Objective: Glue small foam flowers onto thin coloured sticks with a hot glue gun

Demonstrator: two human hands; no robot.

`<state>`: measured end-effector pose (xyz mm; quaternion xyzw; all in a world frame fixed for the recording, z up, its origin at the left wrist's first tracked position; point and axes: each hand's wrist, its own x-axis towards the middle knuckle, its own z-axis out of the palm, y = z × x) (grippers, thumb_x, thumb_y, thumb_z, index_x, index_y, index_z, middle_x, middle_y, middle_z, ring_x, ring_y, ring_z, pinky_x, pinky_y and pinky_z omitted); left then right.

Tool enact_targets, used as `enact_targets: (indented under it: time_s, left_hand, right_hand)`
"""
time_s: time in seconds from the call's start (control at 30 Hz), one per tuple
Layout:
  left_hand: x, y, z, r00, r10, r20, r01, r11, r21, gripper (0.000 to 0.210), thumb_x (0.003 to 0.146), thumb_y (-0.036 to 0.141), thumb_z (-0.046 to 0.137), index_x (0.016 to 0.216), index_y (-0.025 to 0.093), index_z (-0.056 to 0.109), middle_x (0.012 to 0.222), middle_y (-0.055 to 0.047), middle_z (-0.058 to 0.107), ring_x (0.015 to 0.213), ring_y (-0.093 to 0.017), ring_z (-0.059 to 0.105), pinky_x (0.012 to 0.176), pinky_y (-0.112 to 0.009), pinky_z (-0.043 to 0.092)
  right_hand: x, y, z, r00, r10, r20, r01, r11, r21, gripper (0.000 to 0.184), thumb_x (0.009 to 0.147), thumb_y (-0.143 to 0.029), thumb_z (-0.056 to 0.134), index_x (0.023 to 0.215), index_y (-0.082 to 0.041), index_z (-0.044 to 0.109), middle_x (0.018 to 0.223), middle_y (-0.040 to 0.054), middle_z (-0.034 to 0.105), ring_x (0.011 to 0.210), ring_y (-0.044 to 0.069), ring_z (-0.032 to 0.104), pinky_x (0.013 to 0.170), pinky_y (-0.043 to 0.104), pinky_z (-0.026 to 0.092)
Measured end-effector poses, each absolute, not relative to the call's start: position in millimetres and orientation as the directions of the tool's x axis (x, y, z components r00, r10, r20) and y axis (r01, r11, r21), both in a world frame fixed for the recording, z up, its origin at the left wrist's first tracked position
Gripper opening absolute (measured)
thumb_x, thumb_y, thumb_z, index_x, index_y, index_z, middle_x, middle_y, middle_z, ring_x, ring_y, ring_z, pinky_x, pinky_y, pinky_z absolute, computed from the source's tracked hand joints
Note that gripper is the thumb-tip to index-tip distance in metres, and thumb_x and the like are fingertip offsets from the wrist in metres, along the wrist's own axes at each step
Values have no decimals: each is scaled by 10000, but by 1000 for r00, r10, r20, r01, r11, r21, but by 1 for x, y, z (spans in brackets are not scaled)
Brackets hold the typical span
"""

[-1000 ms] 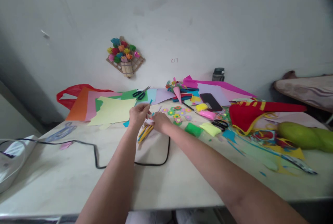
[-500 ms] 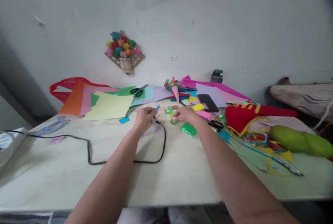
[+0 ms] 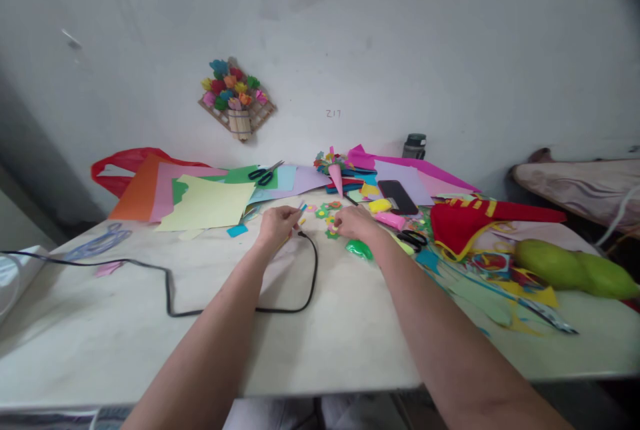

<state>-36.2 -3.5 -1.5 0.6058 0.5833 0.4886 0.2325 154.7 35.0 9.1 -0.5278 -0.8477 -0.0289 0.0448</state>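
Observation:
My left hand (image 3: 276, 225) is closed in a pinch, with a small blue strip (image 3: 303, 208) sticking up from its fingertips. Just below those fingers ends a black cable (image 3: 314, 270), beside a small yellow bit; what it joins is hidden by the hand. My right hand (image 3: 354, 222) has its fingers bent together at the edge of a green and yellow paper flower (image 3: 331, 231); anything between them is too small to make out. More paper flowers (image 3: 321, 213) lie flat between the hands. Under my right wrist is a green packet (image 3: 359, 250).
Coloured paper sheets (image 3: 210, 202) with scissors (image 3: 265, 174) lie at the back left. A pink paper cone with flowers (image 3: 335, 179), a phone (image 3: 397, 197), yellow (image 3: 380, 205) and pink (image 3: 390, 220) packets and black-handled scissors (image 3: 413, 239) lie right of centre. Green fruit (image 3: 575, 269) rests far right.
The view has shifted slightly. Both hands stay in nearly the same place, the left still pinching the blue strip and the right still at the paper flower.

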Motion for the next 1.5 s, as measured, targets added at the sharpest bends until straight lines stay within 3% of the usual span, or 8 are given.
enact_targets:
  time_s: [0.4, 0.47, 0.57, 0.67, 0.77, 0.9, 1.27, 1.5]
  left_hand:
    - [-36, -3, -2, -116, 944, 310, 556, -197, 808, 279, 692, 400, 537, 742, 153, 656, 493, 7, 587, 351, -62, 422, 418, -185, 349]
    - [-36, -3, -2, -117, 943, 311, 553, -198, 809, 276, 690, 395, 540, 752, 152, 656, 499, 8, 587, 353, -60, 422, 418, -183, 350]
    - [-36, -2, -3, -118, 941, 319, 531, -211, 820, 283, 689, 396, 544, 770, 149, 657, 508, 6, 587, 351, -56, 416, 405, -180, 341]
    - [-35, -2, -3, -127, 940, 317, 503, -215, 837, 298, 686, 397, 550, 799, 144, 662, 517, 5, 583, 352, -56, 415, 380, -176, 323]
    - [-33, -4, 1, -143, 937, 317, 485, -213, 848, 313, 681, 390, 555, 829, 140, 672, 519, 6, 574, 357, -59, 418, 365, -174, 316]
    - [-32, -6, 4, -167, 917, 363, 495, -241, 835, 336, 688, 390, 546, 859, 137, 685, 531, 1, 579, 370, -69, 428, 379, -187, 337]
    - [-27, -10, 8, -188, 796, 576, 626, -354, 694, 319, 712, 391, 536, 862, 167, 706, 679, -20, 677, 651, -139, 594, 559, -195, 401]
    - [-25, -6, 3, -211, 831, 514, 496, -362, 789, 308, 663, 419, 584, 743, 139, 684, 598, -20, 641, 569, -133, 571, 511, -204, 380]
  right_hand:
    - [158, 39, 2, -442, 860, 256, 887, 461, -20, 206, 763, -216, 491, 782, -198, 695, 873, 87, 677, 835, 215, 597, 753, 310, 374]
    - [159, 42, 1, -366, 870, 331, 894, 428, -136, 193, 756, -275, 513, 754, -202, 692, 863, 80, 678, 820, 213, 597, 719, 299, 382]
    - [158, 47, 1, -207, 902, 379, 795, 381, -472, 143, 708, -278, 559, 716, -201, 679, 820, 51, 683, 777, 187, 596, 642, 259, 395]
    - [154, 50, 1, -138, 949, 283, 464, 315, -828, 98, 672, -214, 576, 685, -159, 655, 670, 39, 668, 648, 143, 589, 568, 227, 397]
    - [148, 48, 1, -141, 975, 173, 136, 192, -972, 81, 635, -207, 607, 661, -136, 634, 578, 32, 638, 558, 115, 575, 480, 203, 361]
    - [139, 43, 2, -147, 984, 102, -51, 95, -994, 59, 601, -183, 628, 631, -132, 628, 606, 37, 650, 552, 107, 586, 423, 187, 316]
    - [129, 37, 5, -138, 990, 30, -237, -4, -971, 54, 607, -173, 624, 632, -126, 615, 589, 38, 650, 593, 131, 612, 457, 194, 384]
    - [128, 38, 3, -133, 989, 59, -287, 18, -958, 53, 591, -182, 632, 614, -136, 621, 569, 25, 642, 574, 122, 600, 445, 186, 381]
